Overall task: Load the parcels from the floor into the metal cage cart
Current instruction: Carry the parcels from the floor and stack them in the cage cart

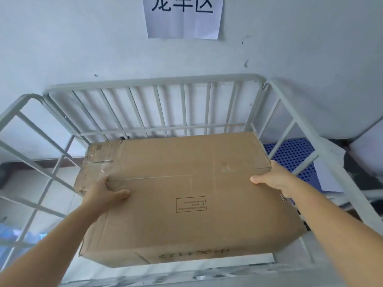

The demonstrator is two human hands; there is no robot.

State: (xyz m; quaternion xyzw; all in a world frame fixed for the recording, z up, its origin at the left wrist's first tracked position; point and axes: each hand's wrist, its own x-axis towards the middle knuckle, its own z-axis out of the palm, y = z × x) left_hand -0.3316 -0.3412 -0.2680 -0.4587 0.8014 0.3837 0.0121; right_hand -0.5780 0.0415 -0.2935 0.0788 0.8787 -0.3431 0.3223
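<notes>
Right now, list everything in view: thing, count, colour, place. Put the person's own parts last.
cardboard box: one, brown, held over the cart, between its side rails.
metal cage cart: one, pale grey bars, against the wall.
paper sign: one, white with dark characters, on the wall above the cart.
perforated panel: one, blue, beyond the cart's right rail.
left hand: one, gripping the box's left edge.
right hand: one, gripping the box's right edge.

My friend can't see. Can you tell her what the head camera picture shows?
Two bare hands hold a big brown cardboard box over a white metal cage cart, the left hand and the right hand gripping opposite sides of it. Behind the cart is a pale wall with a paper sign printed with large dark characters.
</notes>
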